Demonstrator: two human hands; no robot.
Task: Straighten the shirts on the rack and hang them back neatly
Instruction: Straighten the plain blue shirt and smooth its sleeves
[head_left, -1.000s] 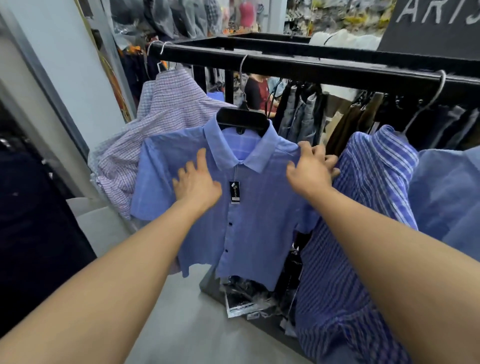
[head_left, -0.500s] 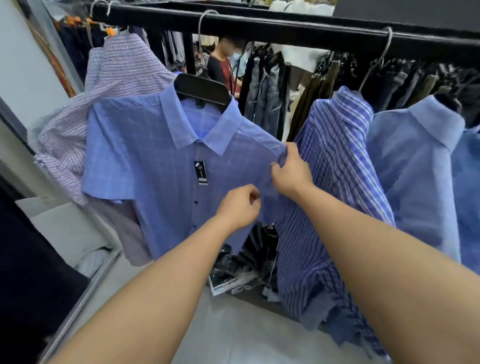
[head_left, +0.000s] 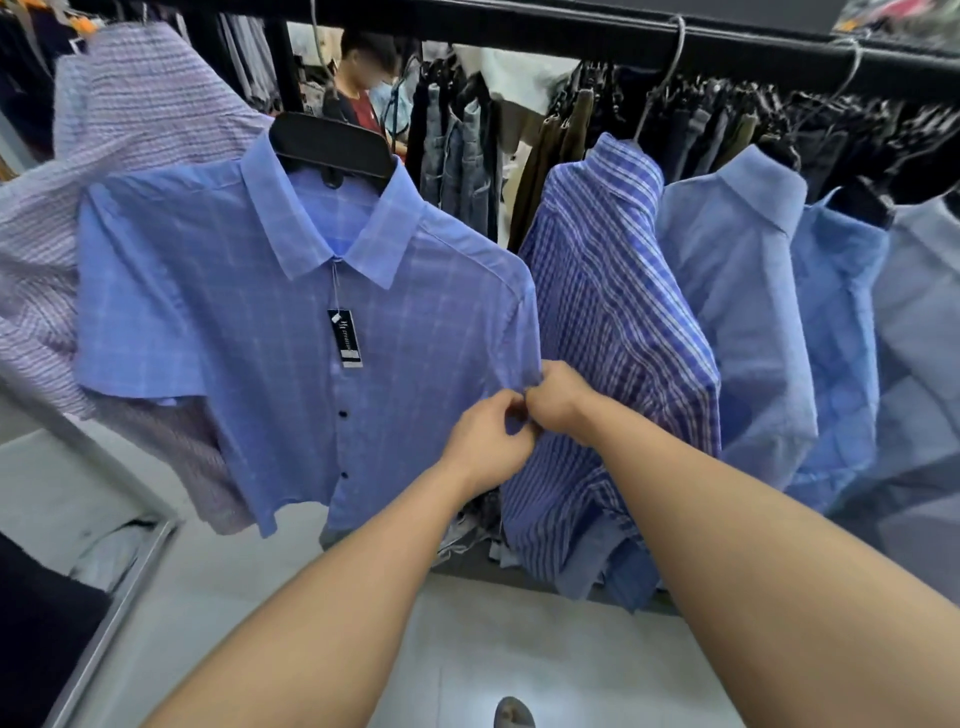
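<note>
A light blue checked short-sleeve shirt hangs facing me on a black hanger from the black rack rail. A dark tag dangles below its collar. My left hand and my right hand touch each other at the hem of this shirt's right sleeve, both pinching the fabric. To the right hangs a blue striped shirt, partly behind my right forearm. A pale lilac checked shirt hangs to the left.
More blue shirts hang side-on at the right. Dark trousers hang on a rail behind. A person in a red top stands beyond the rack. A metal frame edge runs along the floor at lower left.
My left hand moved from the shirt's chest rightwards to the right sleeve, meeting my right hand, which slid down from the shoulder to the sleeve hem. The view came closer and lower.
</note>
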